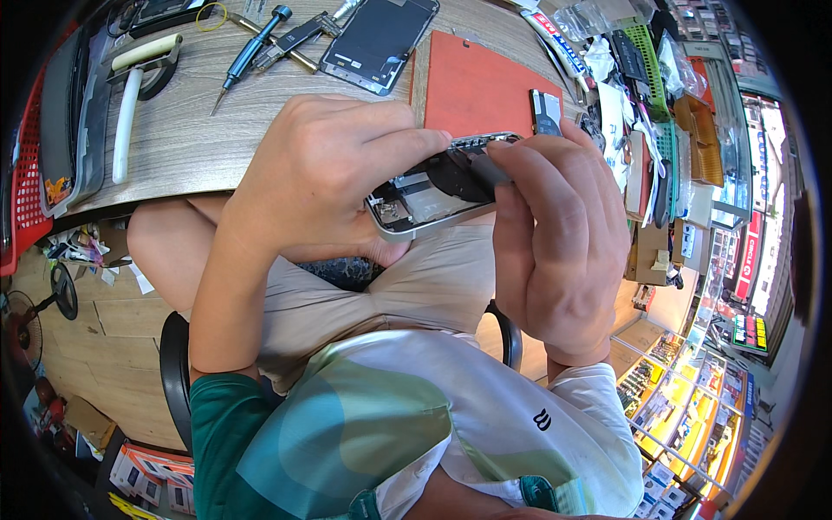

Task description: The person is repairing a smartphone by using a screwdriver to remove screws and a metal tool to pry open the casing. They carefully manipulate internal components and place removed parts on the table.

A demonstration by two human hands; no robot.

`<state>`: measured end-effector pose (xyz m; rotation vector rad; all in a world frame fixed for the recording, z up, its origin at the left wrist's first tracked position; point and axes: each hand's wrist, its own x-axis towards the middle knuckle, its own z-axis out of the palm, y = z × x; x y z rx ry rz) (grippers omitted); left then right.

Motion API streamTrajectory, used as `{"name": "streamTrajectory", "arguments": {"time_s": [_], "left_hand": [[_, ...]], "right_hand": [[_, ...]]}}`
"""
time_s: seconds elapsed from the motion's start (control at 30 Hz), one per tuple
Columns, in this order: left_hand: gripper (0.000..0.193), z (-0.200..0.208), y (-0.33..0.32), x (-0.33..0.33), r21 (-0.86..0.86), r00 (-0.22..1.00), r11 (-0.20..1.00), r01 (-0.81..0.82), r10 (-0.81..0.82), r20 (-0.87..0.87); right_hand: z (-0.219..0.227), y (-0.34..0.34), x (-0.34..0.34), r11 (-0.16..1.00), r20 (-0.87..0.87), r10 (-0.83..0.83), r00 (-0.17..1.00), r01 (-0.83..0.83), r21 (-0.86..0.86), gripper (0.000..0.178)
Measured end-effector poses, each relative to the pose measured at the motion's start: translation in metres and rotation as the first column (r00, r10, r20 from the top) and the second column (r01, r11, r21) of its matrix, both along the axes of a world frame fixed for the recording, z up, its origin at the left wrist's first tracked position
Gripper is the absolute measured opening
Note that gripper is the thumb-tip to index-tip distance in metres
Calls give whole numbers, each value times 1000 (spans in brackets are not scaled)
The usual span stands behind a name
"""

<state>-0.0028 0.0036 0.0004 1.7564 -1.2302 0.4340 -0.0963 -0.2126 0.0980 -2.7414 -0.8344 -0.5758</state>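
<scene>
An opened phone housing (425,199), with a silver rim and bare inner parts, is tilted in front of me just past the table's near edge. My left hand (325,156) grips its left side, fingers along the far edge and thumb underneath. Over the right end bend the fingers of my right hand (559,230), fingertips on the housing's inner right part; what lies beneath them is hidden. Beyond that hand a flat black-and-silver phone part (546,113) rests by the corner of an orange-red mat (477,78).
A detached phone screen (380,43) lies at the back, left of the mat. Beside it are a blue screwdriver (251,52) and a grey metal tool (290,43). A cream-handled roller (130,113) sits left. Baskets, a white tube (559,43) and clutter crowd the right.
</scene>
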Motion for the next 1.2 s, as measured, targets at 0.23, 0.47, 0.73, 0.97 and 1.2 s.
{"name": "streamTrajectory", "arguments": {"time_s": [0.23, 0.47, 0.73, 0.97, 1.2], "left_hand": [[69, -3, 1, 1, 1, 1000, 1000, 12, -12, 0], [64, -2, 1, 1, 14, 1000, 1000, 9, -9, 4], [63, -2, 1, 0, 9, 1000, 1000, 2, -2, 14], [64, -3, 1, 0, -1, 1000, 1000, 10, -10, 0], [62, -3, 1, 1, -3, 1000, 1000, 14, -14, 9]], "right_hand": [[1, 0, 3, 1000, 30, -10, 1000, 11, -28, 34], [2, -2, 2, 997, 12, -25, 1000, 26, -79, 34], [3, -1, 4, 998, 16, -26, 1000, 27, -50, 33], [6, 2, 5, 999, 9, -39, 999, 39, -15, 31], [6, 0, 3, 997, -2, -59, 998, 58, -52, 28]]}}
